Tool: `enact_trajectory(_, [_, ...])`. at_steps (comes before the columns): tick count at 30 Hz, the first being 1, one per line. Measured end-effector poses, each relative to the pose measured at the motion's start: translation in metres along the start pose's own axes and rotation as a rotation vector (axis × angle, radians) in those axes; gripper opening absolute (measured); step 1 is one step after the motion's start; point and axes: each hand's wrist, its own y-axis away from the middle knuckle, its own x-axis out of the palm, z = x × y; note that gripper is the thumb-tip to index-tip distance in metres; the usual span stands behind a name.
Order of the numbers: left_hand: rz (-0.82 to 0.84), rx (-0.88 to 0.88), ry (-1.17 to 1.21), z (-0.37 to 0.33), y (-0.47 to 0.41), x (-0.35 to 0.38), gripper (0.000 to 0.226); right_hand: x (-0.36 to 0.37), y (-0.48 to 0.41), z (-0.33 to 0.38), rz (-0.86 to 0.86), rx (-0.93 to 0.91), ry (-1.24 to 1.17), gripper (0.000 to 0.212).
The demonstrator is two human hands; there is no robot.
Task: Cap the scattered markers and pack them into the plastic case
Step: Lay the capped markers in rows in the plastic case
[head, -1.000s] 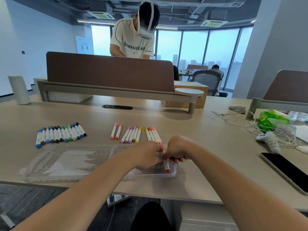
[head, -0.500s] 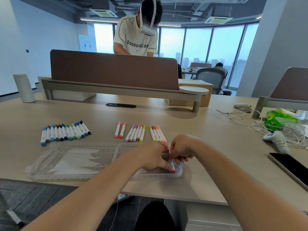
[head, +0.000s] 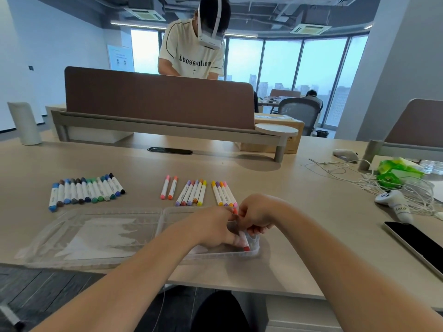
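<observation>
An open clear plastic case (head: 96,236) lies flat near the table's front edge. Both my hands are over its right half, close together. My left hand (head: 215,231) and my right hand (head: 256,216) both hold a white marker with a red cap (head: 245,244), its lower end touching the case's right corner. Behind the case capped markers lie in rows: blue, grey and green ones (head: 84,191) at the left, two pink-orange ones (head: 169,188), a purple-yellow group (head: 193,194), and a yellow-pink group (head: 224,194).
A black phone or tablet (head: 417,245) lies at the right edge. A white controller (head: 395,202), tangled white cables (head: 364,178) and a green packet (head: 395,171) sit at the far right. A brown desk divider (head: 158,99) stands behind, with a person in a headset beyond it.
Both hands have lowered the red-capped marker from above the case down into its right corner. The camera has shifted slightly.
</observation>
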Motion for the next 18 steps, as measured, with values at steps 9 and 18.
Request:
enact_trajectory(9, [-0.019,0.002,-0.019,-0.004,0.005,-0.003,0.046,-0.009,0.008,0.006,0.017,-0.020,0.044,0.029])
enact_trajectory(18, [-0.381,-0.214,0.192,0.053,0.039,-0.050,0.030,-0.010,-0.017,0.071,-0.201,-0.161,-0.019,0.020])
